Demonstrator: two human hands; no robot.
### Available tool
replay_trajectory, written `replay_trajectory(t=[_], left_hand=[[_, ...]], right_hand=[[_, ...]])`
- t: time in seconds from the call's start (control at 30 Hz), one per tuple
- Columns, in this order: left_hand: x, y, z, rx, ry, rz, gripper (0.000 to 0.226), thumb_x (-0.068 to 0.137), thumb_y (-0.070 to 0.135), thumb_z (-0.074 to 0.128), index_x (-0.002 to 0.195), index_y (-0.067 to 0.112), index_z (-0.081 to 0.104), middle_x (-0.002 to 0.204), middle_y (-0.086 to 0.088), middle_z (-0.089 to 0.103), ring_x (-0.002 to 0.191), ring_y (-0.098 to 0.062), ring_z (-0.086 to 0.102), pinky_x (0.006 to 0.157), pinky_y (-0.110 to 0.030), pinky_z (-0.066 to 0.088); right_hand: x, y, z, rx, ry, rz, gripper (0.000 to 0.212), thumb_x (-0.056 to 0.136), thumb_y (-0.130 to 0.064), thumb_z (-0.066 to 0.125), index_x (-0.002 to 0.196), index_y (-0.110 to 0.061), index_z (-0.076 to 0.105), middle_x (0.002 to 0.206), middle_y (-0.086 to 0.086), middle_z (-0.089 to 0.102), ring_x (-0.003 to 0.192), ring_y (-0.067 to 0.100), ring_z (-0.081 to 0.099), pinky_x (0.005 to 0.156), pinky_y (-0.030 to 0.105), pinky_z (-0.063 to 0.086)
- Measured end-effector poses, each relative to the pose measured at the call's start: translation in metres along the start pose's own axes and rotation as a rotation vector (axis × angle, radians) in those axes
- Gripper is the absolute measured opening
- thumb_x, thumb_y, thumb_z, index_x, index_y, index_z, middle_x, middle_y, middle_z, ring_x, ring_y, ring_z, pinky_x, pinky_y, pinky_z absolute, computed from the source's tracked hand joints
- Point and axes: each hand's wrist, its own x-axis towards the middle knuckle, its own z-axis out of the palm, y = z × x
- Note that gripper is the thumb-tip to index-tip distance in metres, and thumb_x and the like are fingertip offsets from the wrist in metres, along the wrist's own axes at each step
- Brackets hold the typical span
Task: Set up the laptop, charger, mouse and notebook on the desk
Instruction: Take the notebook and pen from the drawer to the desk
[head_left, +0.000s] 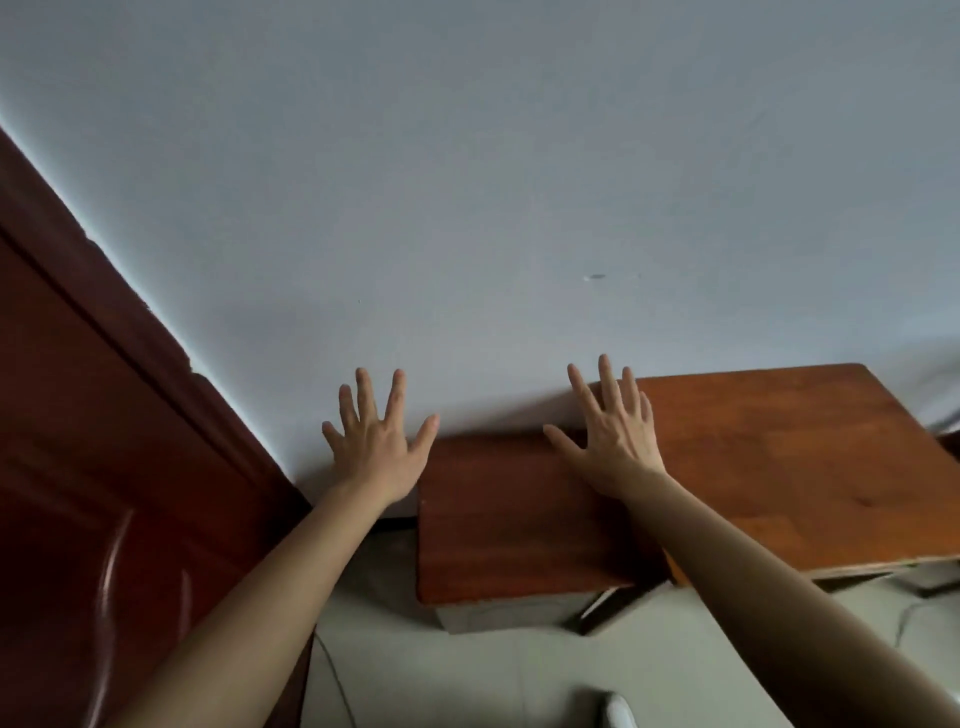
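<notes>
Both arms extended forward, palms away from camera. Left hand (371, 447): fingers spread wide, holding nothing, seen against the pale wall (467, 182) just left of the desk (779, 467). Right hand (613, 439): fingers splayed, empty, over the desk's darker lower section (509, 519); contact unclear. Dark wooden door (93, 467) far left of the desk. Pale floor (467, 675) below it.

both arms extend forward, backs of the hands up, fingers spread. left hand (371, 444) is held before the pale wall (467, 182); right hand (613, 439) is over the bare wooden table (779, 467). dark wooden door (78, 415) at left.
</notes>
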Motion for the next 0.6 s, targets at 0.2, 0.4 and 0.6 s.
replay_trajectory(t=[0.2, 0.4, 0.6], left_hand=[[-0.034, -0.007, 0.057, -0.203, -0.086, -0.030, 0.075, 0.095, 0.065, 0.033, 0.158, 0.032, 0.009, 0.166, -0.015, 0.002, 0.151, -0.037, 0.007, 0.116, -0.058, 0.017], [-0.069, -0.005, 0.145, -0.302, -0.108, -0.109, 0.078, 0.096, 0.061, 0.040, 0.159, 0.024, 0.011, 0.165, -0.018, 0.011, 0.151, -0.035, 0.012, 0.118, -0.051, 0.021], [-0.110, 0.003, 0.274, -0.399, -0.061, -0.250, 0.086, 0.092, 0.064, 0.036, 0.158, 0.015, 0.011, 0.165, -0.017, 0.008, 0.152, -0.033, 0.010, 0.121, -0.047, 0.014]], right_hand=[[-0.066, 0.004, 0.040, 0.041, -0.124, 0.089, 0.090, 0.090, -0.075, 0.040, 0.160, -0.036, -0.001, 0.170, 0.010, -0.001, 0.154, 0.038, 0.003, 0.120, 0.056, 0.023], [-0.119, 0.035, 0.112, 0.225, -0.132, 0.247, 0.100, 0.089, -0.075, 0.043, 0.160, -0.027, -0.009, 0.170, 0.011, 0.004, 0.155, 0.033, 0.010, 0.117, 0.051, 0.029], [-0.188, 0.068, 0.244, 0.416, -0.178, 0.346, 0.103, 0.090, -0.073, 0.048, 0.157, -0.034, -0.021, 0.169, 0.009, 0.001, 0.152, 0.036, 0.016, 0.115, 0.054, 0.031]])
